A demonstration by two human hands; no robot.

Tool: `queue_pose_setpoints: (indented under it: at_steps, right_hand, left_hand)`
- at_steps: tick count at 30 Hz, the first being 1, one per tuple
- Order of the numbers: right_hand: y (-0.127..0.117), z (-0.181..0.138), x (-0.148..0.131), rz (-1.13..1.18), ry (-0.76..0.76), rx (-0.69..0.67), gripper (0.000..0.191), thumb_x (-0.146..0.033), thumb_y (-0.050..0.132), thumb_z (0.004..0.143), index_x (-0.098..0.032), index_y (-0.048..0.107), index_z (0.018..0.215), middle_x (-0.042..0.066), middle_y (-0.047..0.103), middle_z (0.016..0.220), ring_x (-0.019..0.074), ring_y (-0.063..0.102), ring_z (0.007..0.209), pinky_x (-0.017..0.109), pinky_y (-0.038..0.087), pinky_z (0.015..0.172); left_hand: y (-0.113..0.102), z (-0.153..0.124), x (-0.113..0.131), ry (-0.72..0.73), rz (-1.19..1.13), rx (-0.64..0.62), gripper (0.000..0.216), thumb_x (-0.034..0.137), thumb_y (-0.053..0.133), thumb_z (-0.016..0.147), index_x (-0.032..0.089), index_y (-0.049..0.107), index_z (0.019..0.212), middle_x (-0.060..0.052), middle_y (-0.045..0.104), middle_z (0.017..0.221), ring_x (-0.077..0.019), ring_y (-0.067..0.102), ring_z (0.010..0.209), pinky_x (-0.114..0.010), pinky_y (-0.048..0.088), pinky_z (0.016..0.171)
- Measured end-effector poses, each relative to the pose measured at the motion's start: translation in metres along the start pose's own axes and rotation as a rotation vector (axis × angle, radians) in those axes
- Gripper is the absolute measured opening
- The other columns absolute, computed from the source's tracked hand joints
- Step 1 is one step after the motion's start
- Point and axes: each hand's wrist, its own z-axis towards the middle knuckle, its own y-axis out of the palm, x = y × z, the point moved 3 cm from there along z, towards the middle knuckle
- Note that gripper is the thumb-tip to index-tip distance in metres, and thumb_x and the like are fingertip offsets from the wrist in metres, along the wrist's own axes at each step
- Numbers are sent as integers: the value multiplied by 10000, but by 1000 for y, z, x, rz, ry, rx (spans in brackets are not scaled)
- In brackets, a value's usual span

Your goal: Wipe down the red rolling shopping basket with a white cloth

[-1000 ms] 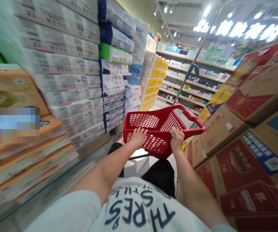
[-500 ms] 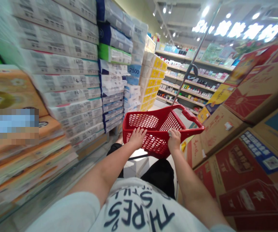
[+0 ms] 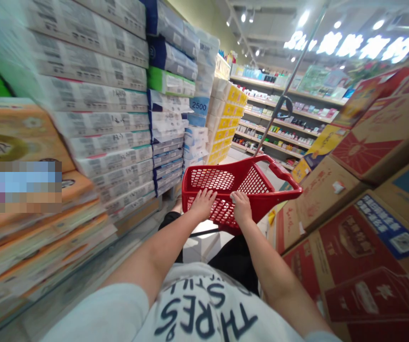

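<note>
A red plastic shopping basket [image 3: 222, 178] with lattice walls sits in front of me by my knees, its looped handle pointing right. My left hand [image 3: 203, 205] lies on the near rim, its outstretched fingers reaching over the edge. To its right, my right hand [image 3: 242, 209] is closed at the same rim. A small whitish wad [image 3: 232, 195] shows at its fingertips, perhaps cloth or tissue; its kind is unclear. The basket's underside is hidden.
Wrapped paper packs [image 3: 112, 118] are stacked high on my left, with orange packs [image 3: 23, 137] nearer. Cardboard cartons [image 3: 354, 232] close in on the right. A slanting metal pole [image 3: 292, 76] rises behind the basket, before stocked shelves [image 3: 279, 114].
My right hand has slid left along the near rim, closer to my left hand. The left hand and the basket stay nearly in place.
</note>
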Motion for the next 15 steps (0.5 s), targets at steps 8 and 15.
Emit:
queue_pose_setpoints:
  at_steps: [8, 15]
  right_hand:
    - [-7, 7, 19, 1, 140, 88, 331, -52, 410, 771, -177, 695, 884, 81, 674, 973, 219, 527, 973, 356, 378, 936]
    - [11, 14, -9, 70, -5, -59, 326, -51, 419, 808, -200, 697, 892, 56, 675, 942, 199, 543, 930, 313, 399, 873]
  left_hand:
    - [2, 0, -2, 16, -10, -3, 728, 141, 431, 806, 141, 202, 1497, -136, 250, 1551, -305, 162, 1441, -496, 161, 1157]
    - [3, 0, -3, 14, -5, -3, 686, 133, 376, 828, 87, 207, 1492, -140, 222, 1558, -286, 158, 1445, -458, 164, 1164]
